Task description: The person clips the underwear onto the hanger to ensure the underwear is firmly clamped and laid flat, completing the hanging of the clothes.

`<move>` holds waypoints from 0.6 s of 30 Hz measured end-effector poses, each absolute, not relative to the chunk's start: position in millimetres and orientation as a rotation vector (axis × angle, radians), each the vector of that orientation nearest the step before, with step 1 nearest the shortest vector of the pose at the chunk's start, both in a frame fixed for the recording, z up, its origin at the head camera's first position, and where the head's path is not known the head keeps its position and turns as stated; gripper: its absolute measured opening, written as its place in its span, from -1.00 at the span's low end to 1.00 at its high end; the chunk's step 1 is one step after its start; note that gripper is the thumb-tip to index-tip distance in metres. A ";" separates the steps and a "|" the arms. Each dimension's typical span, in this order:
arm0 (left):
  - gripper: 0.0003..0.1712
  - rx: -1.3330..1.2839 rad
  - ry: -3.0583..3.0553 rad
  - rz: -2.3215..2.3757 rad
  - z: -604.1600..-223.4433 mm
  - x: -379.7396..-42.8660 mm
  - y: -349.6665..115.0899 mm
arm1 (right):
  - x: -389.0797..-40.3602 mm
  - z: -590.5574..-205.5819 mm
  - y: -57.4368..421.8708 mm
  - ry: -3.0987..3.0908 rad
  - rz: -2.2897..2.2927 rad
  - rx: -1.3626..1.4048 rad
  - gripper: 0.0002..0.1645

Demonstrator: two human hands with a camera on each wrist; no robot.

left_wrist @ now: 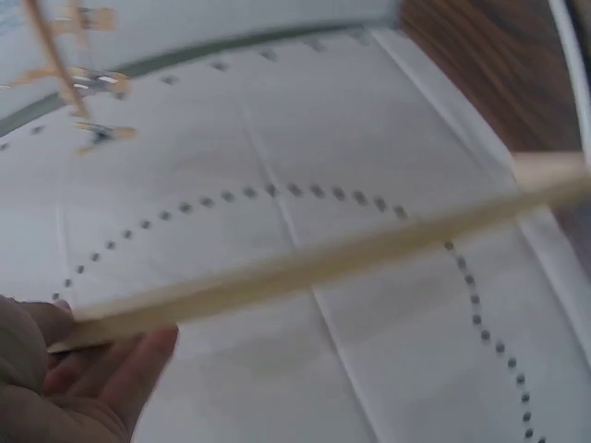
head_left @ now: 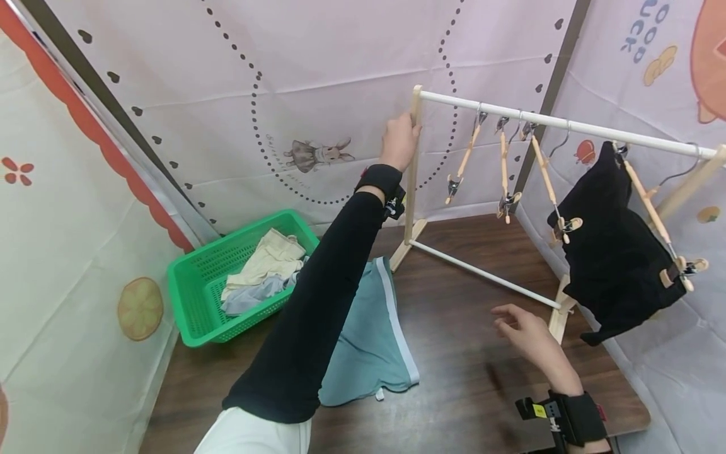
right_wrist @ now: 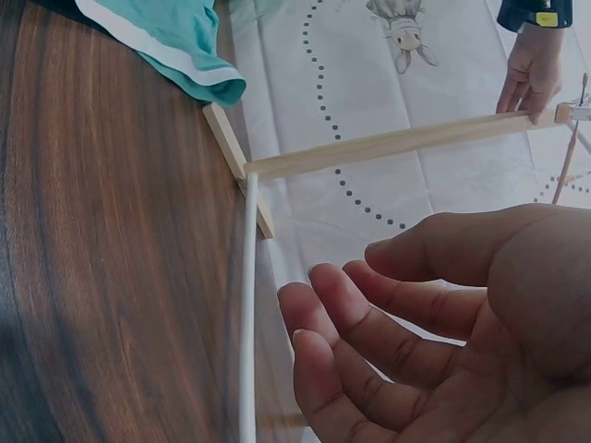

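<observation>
My left hand (head_left: 399,142) grips the upper part of the wooden post (head_left: 413,170) at the left end of a small clothes rack. In the left wrist view, the thumb and fingers (left_wrist: 138,374) close round that post. My right hand (head_left: 529,335) hovers over the table at the rack's front right, fingers loosely bent and holding nothing. From the rack's white rail (head_left: 505,113) hang several clip hangers (head_left: 503,170). A black garment (head_left: 615,246) is clipped on the rightmost ones. A teal garment with a white band (head_left: 368,340) lies on the table, partly behind my left sleeve.
A green basket (head_left: 195,302) at the left holds cream cloth (head_left: 272,255) and grey-blue cloth (head_left: 258,295). The rack's lower white bar (head_left: 482,272) runs just above the brown table (head_left: 454,378). Printed fabric walls (head_left: 351,57) surround the table.
</observation>
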State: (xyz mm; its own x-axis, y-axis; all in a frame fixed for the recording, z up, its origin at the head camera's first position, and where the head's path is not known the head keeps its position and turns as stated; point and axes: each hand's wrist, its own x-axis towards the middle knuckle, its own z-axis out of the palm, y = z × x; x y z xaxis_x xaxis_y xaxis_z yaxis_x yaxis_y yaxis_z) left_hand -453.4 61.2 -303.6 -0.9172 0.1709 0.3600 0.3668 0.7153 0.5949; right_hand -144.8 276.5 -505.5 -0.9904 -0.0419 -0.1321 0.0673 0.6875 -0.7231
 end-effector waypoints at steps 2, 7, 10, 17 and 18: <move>-0.64 -0.415 -2.660 -0.959 -302.4 -457.5 62.7 | -147.2 -504.5 278.3 2.770 -1.179 0.016 -0.58; -0.64 -0.442 -2.677 -0.974 -299.5 -458.3 60.8 | -150.6 -497.4 284.8 2.824 -1.175 0.007 -0.60; -0.64 -0.458 -2.676 -0.985 -299.5 -457.3 58.7 | -152.6 -482.8 290.9 2.930 -1.158 0.033 -0.58; -0.68 -0.475 -2.663 -0.981 -299.9 -456.5 54.8 | -154.6 -408.3 309.4 3.129 -1.116 0.282 -0.02; -0.68 -0.474 -2.665 -0.982 -299.9 -456.6 54.9 | -154.1 -395.7 310.9 3.149 -1.106 0.311 0.05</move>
